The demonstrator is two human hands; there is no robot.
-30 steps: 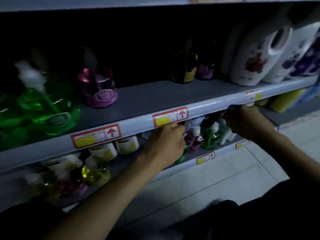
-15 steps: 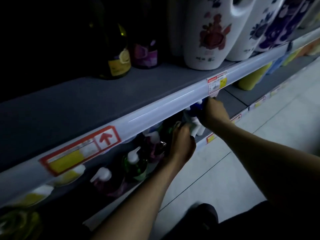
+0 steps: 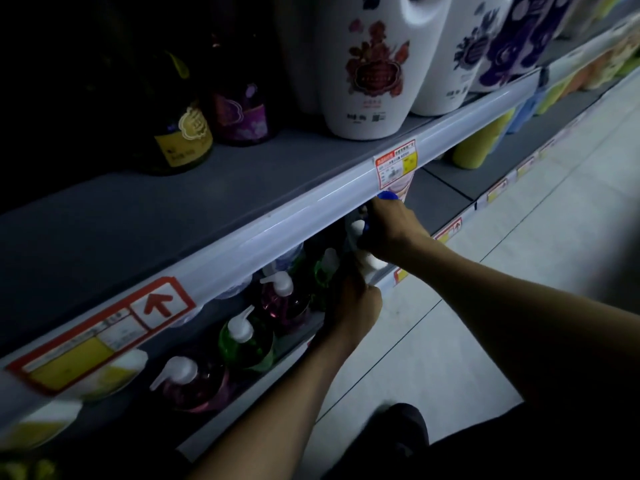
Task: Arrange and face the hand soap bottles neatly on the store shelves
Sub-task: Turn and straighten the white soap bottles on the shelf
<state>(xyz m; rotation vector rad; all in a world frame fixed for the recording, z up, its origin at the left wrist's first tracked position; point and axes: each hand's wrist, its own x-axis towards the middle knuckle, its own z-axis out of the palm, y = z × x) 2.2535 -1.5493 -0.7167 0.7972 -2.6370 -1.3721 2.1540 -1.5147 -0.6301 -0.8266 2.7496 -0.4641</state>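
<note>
Pump soap bottles stand in a row on the lower shelf [image 3: 242, 424]: a pink one [image 3: 197, 386], a green one [image 3: 247, 344], another pink one [image 3: 285, 303] and a green one [image 3: 325, 271] deeper in. My left hand [image 3: 353, 306] reaches under the upper shelf's rail and closes around a dark bottle that is mostly hidden. My right hand [image 3: 391, 230] grips a white bottle with a blue cap [image 3: 388, 195] at the right end of the row.
The upper shelf [image 3: 207, 192] carries a dark bottle with a yellow label [image 3: 183, 140], a purple-labelled bottle [image 3: 242, 116] and big white detergent jugs [image 3: 374, 71]. Price tags [image 3: 394, 164] line the rail. Yellow bottles [image 3: 481, 147] stand further right. Pale tiled floor [image 3: 485, 306] lies below.
The view has swung right along the shelves and closer. Both hands moved right to the end of the lower row, and the right hand now holds the blue-capped bottle.
</note>
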